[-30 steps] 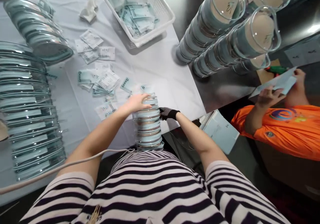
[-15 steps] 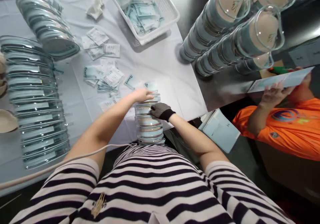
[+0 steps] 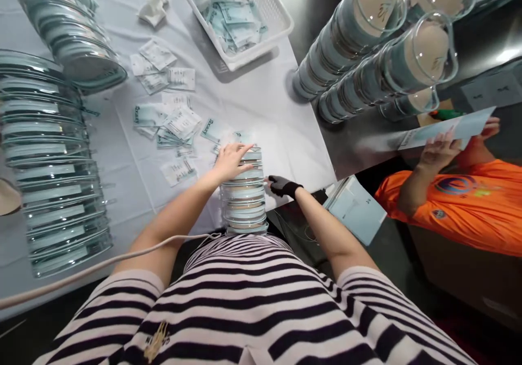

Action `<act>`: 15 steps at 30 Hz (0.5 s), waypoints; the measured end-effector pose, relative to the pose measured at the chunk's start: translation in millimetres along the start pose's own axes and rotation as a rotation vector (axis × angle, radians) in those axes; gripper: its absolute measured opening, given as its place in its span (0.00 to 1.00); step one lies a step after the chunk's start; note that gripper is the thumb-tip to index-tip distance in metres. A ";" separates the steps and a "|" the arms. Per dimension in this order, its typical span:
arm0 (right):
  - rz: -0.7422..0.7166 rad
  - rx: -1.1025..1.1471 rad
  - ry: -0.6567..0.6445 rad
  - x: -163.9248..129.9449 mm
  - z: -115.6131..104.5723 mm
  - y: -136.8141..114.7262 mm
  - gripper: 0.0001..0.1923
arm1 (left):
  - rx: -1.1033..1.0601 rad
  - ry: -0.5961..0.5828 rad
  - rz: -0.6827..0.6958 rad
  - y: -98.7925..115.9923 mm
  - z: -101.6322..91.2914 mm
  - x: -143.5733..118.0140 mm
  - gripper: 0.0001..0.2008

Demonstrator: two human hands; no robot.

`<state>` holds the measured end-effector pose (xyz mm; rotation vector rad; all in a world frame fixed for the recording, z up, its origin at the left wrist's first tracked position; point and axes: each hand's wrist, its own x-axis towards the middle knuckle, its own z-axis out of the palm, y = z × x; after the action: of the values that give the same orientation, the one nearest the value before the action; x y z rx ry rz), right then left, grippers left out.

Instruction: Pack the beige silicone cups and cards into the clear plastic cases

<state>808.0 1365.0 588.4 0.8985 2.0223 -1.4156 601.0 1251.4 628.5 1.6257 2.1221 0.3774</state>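
Note:
A short stack of clear round lidded cases [image 3: 243, 196] stands at the near edge of the white-covered table [image 3: 261, 109], close to my striped shirt. My bare left hand [image 3: 230, 160] lies flat over the top left of the stack with fingers spread. My right hand [image 3: 282, 185], in a black glove, touches the stack's right side about halfway down. Loose pale blue and white sachets [image 3: 171, 120] lie scattered just beyond the stack.
Tall leaning stacks of the same cases stand at the left [image 3: 53, 169], far left [image 3: 73, 38] and right [image 3: 359, 38]. A white basket [image 3: 261, 22] holds more sachets. A person in an orange shirt [image 3: 460, 202] at the right holds a pale sheet [image 3: 448, 131].
My gloved right hand has dropped from the front of the stack's upper part to its right side. My left hand stays on top, fingers now more spread.

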 end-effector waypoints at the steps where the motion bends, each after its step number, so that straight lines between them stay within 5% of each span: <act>1: 0.076 0.074 -0.109 3.0 5.6 10.8 0.09 | 0.000 -0.017 0.001 0.4 -0.3 -0.2 0.34; 3: 0.119 0.152 -0.254 13.6 18.0 21.6 0.07 | -0.002 -0.048 0.013 -0.5 -3.6 2.9 0.34; 8: 0.065 0.152 -0.276 19.9 13.4 25.1 0.03 | 0.006 -0.133 0.011 -5.1 -15.2 12.8 0.35; 12: -0.088 -0.079 -0.129 -9.2 4.5 3.7 0.08 | 0.014 -0.162 0.008 -3.9 -17.0 17.6 0.35; 15: -0.182 -0.306 0.032 -17.4 26.4 -41.9 0.10 | 0.022 -0.154 0.008 -1.3 -16.1 22.7 0.36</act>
<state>788.4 1326.2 617.8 0.6231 2.3132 -1.1403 587.1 1273.6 637.8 1.6208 2.0123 0.2240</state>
